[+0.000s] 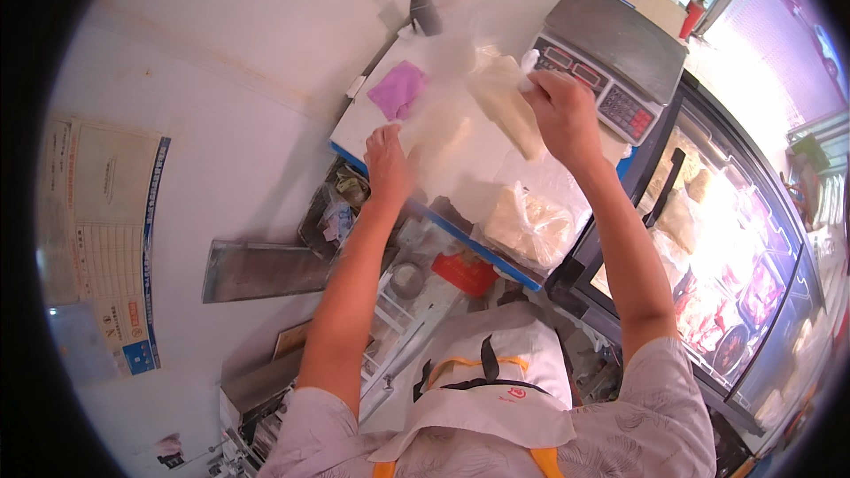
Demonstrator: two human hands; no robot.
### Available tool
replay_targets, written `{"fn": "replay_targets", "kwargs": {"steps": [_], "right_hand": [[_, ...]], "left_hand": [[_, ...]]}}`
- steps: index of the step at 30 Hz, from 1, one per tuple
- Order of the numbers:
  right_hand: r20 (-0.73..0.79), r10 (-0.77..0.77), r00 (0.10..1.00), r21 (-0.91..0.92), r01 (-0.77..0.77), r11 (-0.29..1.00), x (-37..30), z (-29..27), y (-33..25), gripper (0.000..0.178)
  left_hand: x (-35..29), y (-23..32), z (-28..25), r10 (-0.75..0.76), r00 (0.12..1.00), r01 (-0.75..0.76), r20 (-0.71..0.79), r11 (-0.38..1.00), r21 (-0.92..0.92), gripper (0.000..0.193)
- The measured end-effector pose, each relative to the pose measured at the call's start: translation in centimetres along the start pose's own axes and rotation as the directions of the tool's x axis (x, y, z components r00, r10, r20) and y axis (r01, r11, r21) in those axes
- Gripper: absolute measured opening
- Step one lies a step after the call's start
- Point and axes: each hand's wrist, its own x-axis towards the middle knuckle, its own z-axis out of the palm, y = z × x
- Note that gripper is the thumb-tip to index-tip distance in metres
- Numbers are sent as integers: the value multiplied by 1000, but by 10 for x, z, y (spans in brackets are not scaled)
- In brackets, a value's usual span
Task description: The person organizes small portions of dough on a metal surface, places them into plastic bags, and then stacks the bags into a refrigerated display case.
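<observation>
Left hand (389, 166) and nearer right hand (565, 115) pinch clear film (440, 119) between closed fingers, the pale strip (508, 110) at the right's seven o'clock, running eleven-to-five.

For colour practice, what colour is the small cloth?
The small cloth is pinkish purple, in the head view.

A pale wall (221, 80), crossed by a faint brownish streak, fills the left of the frame, with printed posters (115, 257) at the far left. A white counter (359, 128) with blue edging runs through the upper middle. At right stands a dark-framed display case (574, 276), glaringly lit inside. Pinkish-white brightness floods a pane (788, 35) in the upper right; cluttered shelving (257, 398) sits lower left.
</observation>
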Motion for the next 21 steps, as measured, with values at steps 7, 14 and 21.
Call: {"fn": "replay_targets", "kwargs": {"steps": [7, 14, 21], "right_hand": [[-98, 301, 949, -70, -308, 949, -138, -136, -85, 12], [-405, 516, 755, -130, -606, 785, -346, -193, -130, 13], [-694, 590, 413, 70, -776, 626, -501, -185, -202, 12]], "left_hand": [[35, -79, 86, 273, 907, -329, 321, 934, 136, 24], [44, -5, 73, 25, 845, -134, 535, 977, 165, 45], [49, -72, 94, 203, 910, -178, 360, 979, -103, 38]]}}
